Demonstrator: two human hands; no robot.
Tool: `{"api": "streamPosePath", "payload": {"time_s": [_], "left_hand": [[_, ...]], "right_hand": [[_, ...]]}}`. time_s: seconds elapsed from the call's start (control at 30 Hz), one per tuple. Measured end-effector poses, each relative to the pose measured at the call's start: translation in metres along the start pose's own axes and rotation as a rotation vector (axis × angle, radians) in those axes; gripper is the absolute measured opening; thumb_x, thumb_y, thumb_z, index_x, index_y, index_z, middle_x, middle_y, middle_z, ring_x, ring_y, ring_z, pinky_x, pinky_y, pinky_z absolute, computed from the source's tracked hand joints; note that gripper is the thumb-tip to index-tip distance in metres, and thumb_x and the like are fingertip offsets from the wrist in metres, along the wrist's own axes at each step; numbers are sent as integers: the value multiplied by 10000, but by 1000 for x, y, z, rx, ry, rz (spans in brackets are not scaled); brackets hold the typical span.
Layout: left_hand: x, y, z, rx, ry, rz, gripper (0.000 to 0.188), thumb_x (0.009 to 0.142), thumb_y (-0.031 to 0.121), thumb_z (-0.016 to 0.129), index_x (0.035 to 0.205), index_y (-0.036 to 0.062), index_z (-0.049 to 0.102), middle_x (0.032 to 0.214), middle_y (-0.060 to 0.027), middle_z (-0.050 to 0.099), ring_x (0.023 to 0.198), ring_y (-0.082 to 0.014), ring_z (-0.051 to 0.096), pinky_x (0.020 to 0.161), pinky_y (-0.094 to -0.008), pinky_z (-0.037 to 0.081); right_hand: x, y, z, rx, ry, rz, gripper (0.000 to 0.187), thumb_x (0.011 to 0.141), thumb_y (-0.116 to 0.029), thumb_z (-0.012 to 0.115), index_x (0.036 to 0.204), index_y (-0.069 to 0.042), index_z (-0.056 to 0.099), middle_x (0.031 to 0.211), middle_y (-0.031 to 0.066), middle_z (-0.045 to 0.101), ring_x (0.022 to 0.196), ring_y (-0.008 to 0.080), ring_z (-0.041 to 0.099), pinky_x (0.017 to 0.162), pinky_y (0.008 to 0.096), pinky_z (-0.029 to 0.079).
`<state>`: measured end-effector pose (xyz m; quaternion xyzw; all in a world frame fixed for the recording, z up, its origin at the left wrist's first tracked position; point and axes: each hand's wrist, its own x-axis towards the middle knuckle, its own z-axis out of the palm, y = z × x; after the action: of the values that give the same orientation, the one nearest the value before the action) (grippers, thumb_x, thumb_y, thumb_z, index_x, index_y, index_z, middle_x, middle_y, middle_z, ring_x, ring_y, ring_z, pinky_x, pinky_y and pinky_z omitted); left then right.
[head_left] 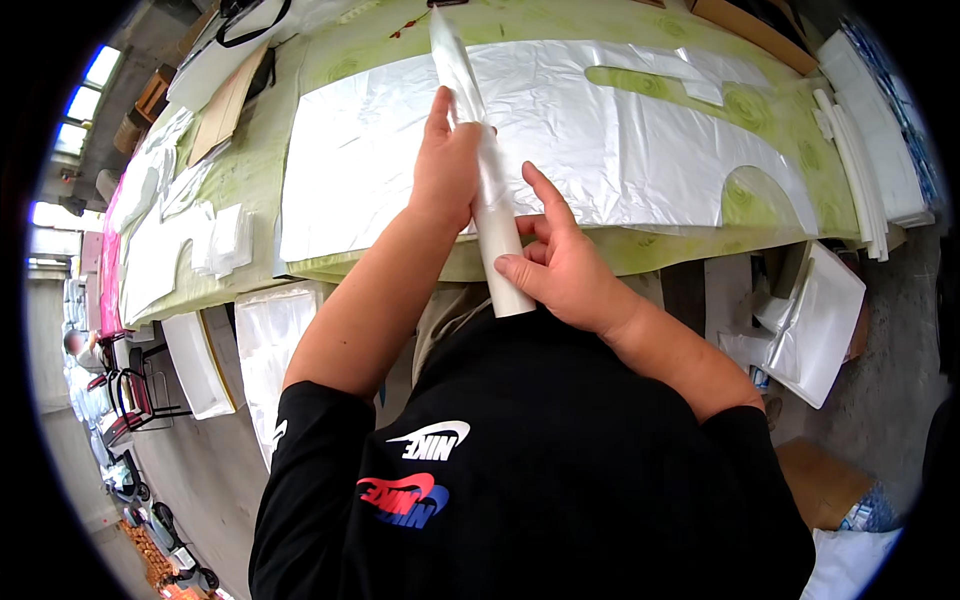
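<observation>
A long white roll of thin plastic film slants from the table's far side down to my chest. Its near end is a smooth round tube, while the far end tapers to a loose, crinkled point. Around its middle, my left hand is closed, with the index finger lying along the film. My right hand is at the near end: the thumb presses on the roll, the index finger sticks up off it, and the other fingers curl at its side. Under the roll, a white plastic sheet with cut-out handle shapes lies flat.
A pale green patterned cloth covers the table. Cut plastic pieces and a cardboard sheet lie at the left. White tubes lie along the right edge. Below stand a white bin on the right and a chair far left.
</observation>
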<state>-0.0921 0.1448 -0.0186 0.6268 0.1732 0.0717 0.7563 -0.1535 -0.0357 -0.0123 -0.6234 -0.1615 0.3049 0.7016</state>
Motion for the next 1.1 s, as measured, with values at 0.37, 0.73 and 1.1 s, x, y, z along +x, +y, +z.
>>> {"api": "streamPosePath", "payload": {"time_s": [0.37,0.73,1.1], "left_hand": [[0,0,17,1210,-415,490,380,1053,413,502,1279,188,710,1406,-23,640,1513,-365,325,1198,-706,72],[149,6,-9,558,46,400,563,972,225,672,1510,174,516,1459,-106,578,1213,-267,580,1003,-386,477],[170,31,-25,845,-227,-151,381,916,303,714,1187,36,717,931,-35,665,791,-157,567,711,-330,488]], "right_hand": [[-18,-1,-33,-423,30,-1,809,828,-172,680,1572,-78,379,1361,273,574,1193,354,614,1030,401,487],[-45,-10,-63,-328,70,163,841,805,-146,645,1598,-119,368,1270,167,618,1041,242,618,942,354,506],[-59,-10,-77,-463,60,196,909,804,-155,657,1629,-159,275,1247,214,650,1078,298,661,959,374,514]]}}
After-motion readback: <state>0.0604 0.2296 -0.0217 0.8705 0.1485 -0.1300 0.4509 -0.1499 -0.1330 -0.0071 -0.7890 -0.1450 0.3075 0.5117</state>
